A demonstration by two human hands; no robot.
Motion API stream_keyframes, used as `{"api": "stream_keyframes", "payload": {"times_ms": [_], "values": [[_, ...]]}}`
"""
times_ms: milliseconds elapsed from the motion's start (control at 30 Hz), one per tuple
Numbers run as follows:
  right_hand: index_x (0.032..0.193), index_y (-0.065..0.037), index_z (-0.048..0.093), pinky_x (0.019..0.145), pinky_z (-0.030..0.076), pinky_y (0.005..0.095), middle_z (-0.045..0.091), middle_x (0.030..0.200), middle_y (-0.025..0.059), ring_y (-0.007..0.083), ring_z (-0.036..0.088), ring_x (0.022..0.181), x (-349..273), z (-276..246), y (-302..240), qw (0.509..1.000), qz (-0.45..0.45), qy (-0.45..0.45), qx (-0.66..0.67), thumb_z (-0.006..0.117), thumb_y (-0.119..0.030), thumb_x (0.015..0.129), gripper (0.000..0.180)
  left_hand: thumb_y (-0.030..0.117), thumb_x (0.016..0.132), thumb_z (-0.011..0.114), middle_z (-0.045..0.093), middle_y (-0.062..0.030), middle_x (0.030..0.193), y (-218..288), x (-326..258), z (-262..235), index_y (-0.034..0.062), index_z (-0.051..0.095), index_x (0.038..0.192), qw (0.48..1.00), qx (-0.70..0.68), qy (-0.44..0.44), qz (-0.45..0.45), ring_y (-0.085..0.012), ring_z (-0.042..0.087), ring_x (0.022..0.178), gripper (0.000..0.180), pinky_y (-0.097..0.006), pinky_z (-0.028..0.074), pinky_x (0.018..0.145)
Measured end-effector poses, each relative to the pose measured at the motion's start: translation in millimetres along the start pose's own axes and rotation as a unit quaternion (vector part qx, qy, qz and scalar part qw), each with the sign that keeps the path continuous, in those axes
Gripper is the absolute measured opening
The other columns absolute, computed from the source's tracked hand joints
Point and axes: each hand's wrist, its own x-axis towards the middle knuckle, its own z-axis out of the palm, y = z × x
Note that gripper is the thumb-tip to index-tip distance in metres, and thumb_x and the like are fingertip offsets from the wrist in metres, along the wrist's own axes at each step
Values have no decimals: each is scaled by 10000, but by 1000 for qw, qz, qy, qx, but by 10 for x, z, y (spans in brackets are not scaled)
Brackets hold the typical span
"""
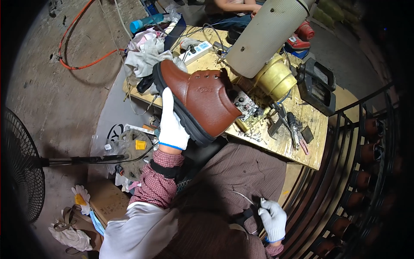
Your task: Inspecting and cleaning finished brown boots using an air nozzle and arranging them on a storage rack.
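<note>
A brown leather ankle boot (207, 101) with a thick black sole is raised in front of me, lying on its side with the toe up and to the left. My left hand (172, 125), in a white glove with a blue cuff edge, is closed on it, the palm and fingers along the sole. The boot's shaft points toward a metal block (245, 103) on the bench. Low on the right, over my lap, my right hand (272, 220) wears a white glove too. Its fingers are bent together around something small and dark that I cannot make out. A thin pale strand (243, 196) runs near those fingertips.
The wooden bench (317, 142) carries a grey cylinder (267, 36), a yellow round part (276, 80), a power strip (196, 52), rags (146, 60) and tools (295, 131). Left stands a fan (21, 164); right, a black rack (345, 172) with boots. Another person (235, 6) sits beyond.
</note>
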Motion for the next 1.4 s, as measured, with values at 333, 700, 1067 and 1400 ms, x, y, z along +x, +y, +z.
{"api": "stream_keyframes", "payload": {"times_ms": [333,700,1067,1400], "values": [[997,24,745,897,569,381,751,1062,209,344,736,996,303,-178,-174,999,1,26,21,747,-37,787,219,510,1103,366,490,-190,1535,-408,193,-628,51,391,1558,988,-95,-96,-72,-352,523,1374,647,-493,429,1178],[971,22,728,878,569,368,752,1037,194,312,736,970,264,-145,-303,999,-37,7,-7,739,11,766,205,462,1072,504,496,-150,1484,-955,1022,-1113,63,362,1546,945,-117,-293,84,-243,487,1378,636,-369,428,1118],[989,-42,730,843,565,419,754,1032,171,352,724,934,374,-24,-257,994,-106,5,-25,765,-72,787,207,490,1132,318,486,-106,1485,-617,962,-1274,91,348,1571,832,499,-53,236,-227,437,1421,595,-393,369,1190],[988,-20,739,902,570,410,760,1033,170,348,729,994,378,41,-471,988,-149,-22,-38,767,-21,749,241,529,1122,316,540,-109,1438,-848,-651,-1317,98,376,1564,969,245,-17,12,-234,526,1340,620,-400,446,1131]]}}
